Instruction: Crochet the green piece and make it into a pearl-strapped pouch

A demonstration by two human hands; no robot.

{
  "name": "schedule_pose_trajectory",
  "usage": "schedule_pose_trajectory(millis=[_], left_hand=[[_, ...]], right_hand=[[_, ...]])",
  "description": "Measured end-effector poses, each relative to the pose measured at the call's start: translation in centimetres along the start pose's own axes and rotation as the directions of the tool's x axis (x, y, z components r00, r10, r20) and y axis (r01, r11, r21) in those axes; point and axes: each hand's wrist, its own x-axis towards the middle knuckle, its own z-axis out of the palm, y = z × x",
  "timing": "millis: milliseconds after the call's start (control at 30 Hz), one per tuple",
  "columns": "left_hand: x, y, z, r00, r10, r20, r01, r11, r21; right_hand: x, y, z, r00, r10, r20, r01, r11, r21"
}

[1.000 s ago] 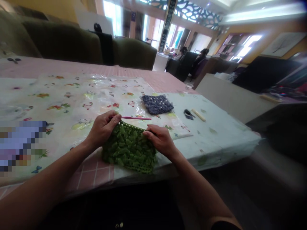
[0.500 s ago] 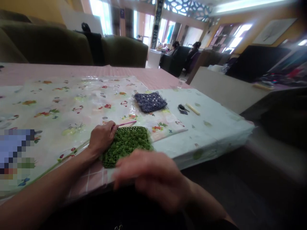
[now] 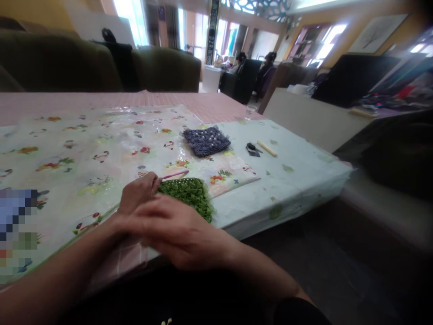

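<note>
Left hand pinches slim pink hook, green crocheted square | square beyond right hand, near cloth-covered table edge | right's grip unclear

The left hand pinches the green cloth at its upper-left corner, fingers curled. Nearer the body than the cloth, the right hand crosses the left forearm, fingertips blurred.

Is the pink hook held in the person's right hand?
No, the pink hook juts out of the left hand, just beyond the top edge of the green crocheted piece.
</note>
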Motion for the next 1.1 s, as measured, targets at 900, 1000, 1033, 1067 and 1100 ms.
schedule_pose_trajectory(millis=[900,1000,1033,1067,1100], left_hand=[[0.0,0.0,-1.1,0.997,-0.069,-0.038,0.058,0.970,-0.237],[-0.3,-0.1,-1.3,0.987,-0.030,-0.158,-0.037,0.914,-0.404],[-0.5,0.0,-1.4,0.981,-0.027,-0.191,-0.060,0.898,-0.436],[-0.6,0.0,-1.5,0.974,-0.034,-0.223,-0.073,0.888,-0.454],[-0.7,0.1,-1.5,0.967,-0.046,-0.252,-0.078,0.885,-0.459]], right_hand=[[-7.5,9.3,-4.1,0.525,0.750,-0.403,-0.552,0.660,0.509],[-6.2,9.2,-3.2,0.550,0.809,-0.208,-0.521,0.527,0.672],[-5.5,9.3,-2.8,0.547,0.817,-0.184,-0.530,0.507,0.680],[-4.7,9.5,-2.5,0.536,0.825,-0.180,-0.545,0.501,0.672],[-3.9,9.7,-2.2,0.521,0.832,-0.190,-0.562,0.502,0.657]])
